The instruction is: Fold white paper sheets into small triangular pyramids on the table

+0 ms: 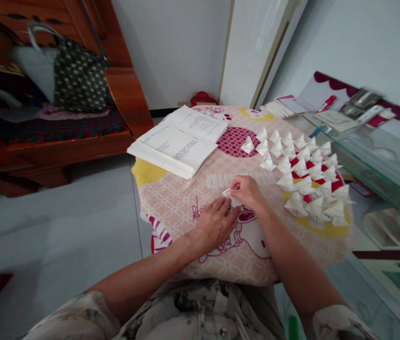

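A small piece of folded white paper [234, 201] lies on the patterned cloth of the round table [182, 208], partly hidden under my fingers. My left hand [214, 223] rests flat over its near side, fingers stretched out and pressing it to the cloth. At the paper's far edge, my right hand [246, 190] is closed in a pinch on it. Several folded paper pieces with pointed tips [301, 166] stand in rows to the right. Beyond my hands, an open stack of printed sheets [182, 141], like a book, lies on the cloth.
On the right, a glass shelf [373, 151] carries papers, a red marker [326, 103] and a metal container [364, 101]. A wooden bench [61, 151] with a dark patterned bag [79, 75] stands at left. A white wall panel [252, 52] rises behind the table.
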`<state>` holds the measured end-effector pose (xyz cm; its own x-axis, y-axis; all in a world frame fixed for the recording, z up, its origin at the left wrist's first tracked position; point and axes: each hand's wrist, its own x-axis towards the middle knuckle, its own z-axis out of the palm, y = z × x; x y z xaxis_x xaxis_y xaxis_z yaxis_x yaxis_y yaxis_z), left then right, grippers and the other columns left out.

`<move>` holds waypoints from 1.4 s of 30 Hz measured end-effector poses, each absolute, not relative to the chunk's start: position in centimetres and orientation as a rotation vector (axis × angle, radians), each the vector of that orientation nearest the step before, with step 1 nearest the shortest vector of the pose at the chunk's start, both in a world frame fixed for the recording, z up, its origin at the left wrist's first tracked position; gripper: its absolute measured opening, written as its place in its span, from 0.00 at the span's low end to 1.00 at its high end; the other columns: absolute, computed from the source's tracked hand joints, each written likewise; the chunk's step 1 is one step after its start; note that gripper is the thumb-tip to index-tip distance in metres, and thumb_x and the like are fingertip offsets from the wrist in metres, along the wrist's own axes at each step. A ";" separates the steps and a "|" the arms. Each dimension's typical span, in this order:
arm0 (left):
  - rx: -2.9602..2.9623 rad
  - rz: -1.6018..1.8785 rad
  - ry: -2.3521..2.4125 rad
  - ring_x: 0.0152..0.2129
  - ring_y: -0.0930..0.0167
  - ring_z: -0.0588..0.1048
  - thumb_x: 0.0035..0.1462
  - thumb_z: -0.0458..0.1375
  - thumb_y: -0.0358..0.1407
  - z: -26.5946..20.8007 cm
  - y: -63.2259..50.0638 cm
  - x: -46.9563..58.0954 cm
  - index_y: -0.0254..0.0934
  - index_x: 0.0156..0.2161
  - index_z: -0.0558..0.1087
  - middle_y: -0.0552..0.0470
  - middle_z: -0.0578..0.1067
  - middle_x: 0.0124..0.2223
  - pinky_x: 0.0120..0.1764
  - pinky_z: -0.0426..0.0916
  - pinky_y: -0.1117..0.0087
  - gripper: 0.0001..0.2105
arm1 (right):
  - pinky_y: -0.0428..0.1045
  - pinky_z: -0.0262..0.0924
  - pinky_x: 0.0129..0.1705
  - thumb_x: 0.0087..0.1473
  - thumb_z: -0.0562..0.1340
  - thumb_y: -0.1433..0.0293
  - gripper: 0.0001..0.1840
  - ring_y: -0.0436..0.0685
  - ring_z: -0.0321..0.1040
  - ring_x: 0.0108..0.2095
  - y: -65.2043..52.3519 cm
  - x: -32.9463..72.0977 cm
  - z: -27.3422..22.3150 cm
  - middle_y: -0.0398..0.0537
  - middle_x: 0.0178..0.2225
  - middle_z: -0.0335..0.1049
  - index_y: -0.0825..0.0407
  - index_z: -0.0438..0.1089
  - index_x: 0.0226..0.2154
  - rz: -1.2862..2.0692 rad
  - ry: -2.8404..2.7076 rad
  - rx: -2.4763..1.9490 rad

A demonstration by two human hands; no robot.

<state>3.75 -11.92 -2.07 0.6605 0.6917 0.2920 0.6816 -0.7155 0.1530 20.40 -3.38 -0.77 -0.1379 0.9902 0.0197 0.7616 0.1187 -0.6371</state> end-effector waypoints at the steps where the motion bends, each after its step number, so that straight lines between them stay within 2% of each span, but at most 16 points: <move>1: 2.838 0.522 1.172 0.58 0.58 0.68 0.67 0.50 0.40 -2.1 -11.9 3.7 0.37 0.59 0.68 0.38 0.70 0.59 0.59 0.65 0.55 0.19 | 0.45 0.54 0.28 0.42 0.68 0.73 0.06 0.50 0.64 0.24 -3.4 20.4 -0.8 0.40 0.21 0.68 0.52 0.69 0.23 0.689 -1.959 -1.696; 16: 2.823 0.517 1.187 0.60 0.56 0.67 0.66 0.52 0.39 -2.1 -11.9 3.9 0.37 0.60 0.68 0.36 0.69 0.60 0.59 0.65 0.53 0.19 | 0.47 0.54 0.28 0.45 0.69 0.69 0.09 0.51 0.64 0.24 -3.9 18.2 0.7 0.43 0.22 0.71 0.51 0.69 0.21 0.559 -1.987 -1.875; 22: 2.822 0.452 1.168 0.58 0.57 0.68 0.67 0.50 0.40 -1.7 -11.8 3.9 0.37 0.59 0.69 0.37 0.69 0.60 0.58 0.66 0.54 0.19 | 0.45 0.56 0.28 0.43 0.65 0.76 0.05 0.51 0.65 0.25 -3.5 19.2 -0.2 0.42 0.22 0.71 0.52 0.69 0.21 0.670 -1.986 -1.718; 26: 2.801 0.443 1.154 0.58 0.57 0.69 0.67 0.51 0.39 -1.6 -12.0 3.7 0.37 0.60 0.68 0.38 0.70 0.59 0.58 0.66 0.53 0.19 | 0.45 0.55 0.27 0.40 0.61 0.80 0.07 0.51 0.65 0.24 -3.5 20.2 -0.3 0.42 0.21 0.70 0.52 0.70 0.21 0.682 -1.979 -1.685; 29: 2.719 0.494 1.128 0.56 0.61 0.71 0.65 0.54 0.38 -1.1 -11.2 3.0 0.39 0.62 0.66 0.42 0.73 0.57 0.58 0.67 0.57 0.21 | 0.45 0.55 0.25 0.37 0.61 0.79 0.06 0.51 0.65 0.23 -3.8 21.4 0.0 0.41 0.19 0.69 0.52 0.71 0.21 0.756 -1.888 -1.693; 31: 2.588 0.504 1.127 0.50 0.65 0.75 0.65 0.54 0.37 -0.3 -9.7 2.4 0.39 0.62 0.66 0.46 0.76 0.53 0.53 0.70 0.63 0.21 | 0.45 0.56 0.24 0.38 0.63 0.76 0.04 0.51 0.65 0.22 -3.9 22.2 0.2 0.41 0.20 0.70 0.52 0.72 0.22 0.813 -1.755 -1.701; 33: 2.477 0.502 1.211 0.45 0.67 0.77 0.65 0.54 0.37 0.6 -7.6 2.1 0.38 0.57 0.70 0.47 0.78 0.48 0.50 0.71 0.66 0.17 | 0.45 0.58 0.25 0.38 0.66 0.73 0.04 0.51 0.67 0.23 -4.0 22.8 0.4 0.41 0.21 0.71 0.52 0.72 0.24 0.805 -1.675 -1.704; 38: 2.574 0.280 1.364 0.44 0.62 0.75 0.59 0.61 0.42 1.3 -2.9 4.0 0.34 0.46 0.74 0.43 0.77 0.45 0.46 0.70 0.63 0.15 | 0.46 0.60 0.28 0.35 0.69 0.75 0.08 0.52 0.68 0.25 -3.6 23.5 0.0 0.42 0.22 0.72 0.53 0.73 0.25 0.767 -1.603 -1.728; 40: 2.568 0.262 1.356 0.44 0.62 0.74 0.56 0.63 0.41 1.0 -2.1 5.1 0.34 0.46 0.74 0.44 0.77 0.45 0.45 0.69 0.65 0.15 | 0.46 0.60 0.28 0.37 0.68 0.75 0.08 0.52 0.68 0.25 -3.5 23.7 -0.2 0.43 0.23 0.73 0.53 0.73 0.27 0.870 -1.527 -1.686; 42: 2.474 0.263 1.308 0.39 0.65 0.75 0.54 0.64 0.39 0.9 -1.9 5.9 0.35 0.46 0.73 0.48 0.77 0.40 0.42 0.68 0.67 0.16 | 0.46 0.60 0.26 0.40 0.66 0.73 0.07 0.51 0.68 0.23 -3.5 24.0 -0.4 0.43 0.24 0.73 0.54 0.73 0.28 0.994 -1.429 -1.634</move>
